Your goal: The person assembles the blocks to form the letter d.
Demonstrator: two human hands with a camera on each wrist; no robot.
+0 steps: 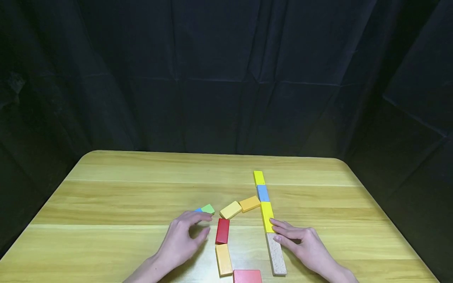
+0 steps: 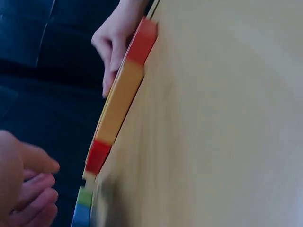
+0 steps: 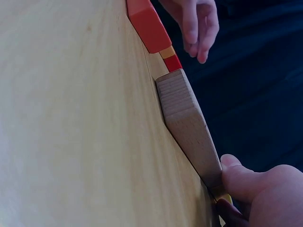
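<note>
In the head view my left hand [image 1: 184, 237], thumb and fingers apart and nothing in its grasp, hovers beside a green block [image 1: 208, 208] and a blue block [image 1: 198, 210], the latter partly hidden behind its fingers. My right hand [image 1: 306, 245] touches a straight row of blocks with extended fingers. Its fingertips rest at the side of the long yellow block [image 1: 267, 217], and its thumb lies at a speckled pale wooden block [image 1: 276, 255]. The right wrist view shows that thumb against the wooden block [image 3: 184, 127], near the joint with the yellow one.
Farther up the row lie a blue block [image 1: 263, 193] and a short yellow block [image 1: 259, 177]. Orange [image 1: 249, 204], pale yellow [image 1: 231, 210], red [image 1: 222, 231], light orange [image 1: 224, 260] and pinkish-red [image 1: 247, 276] blocks curve leftward from it. Dark curtains [image 1: 219, 114] surround the wooden table [image 1: 116, 188].
</note>
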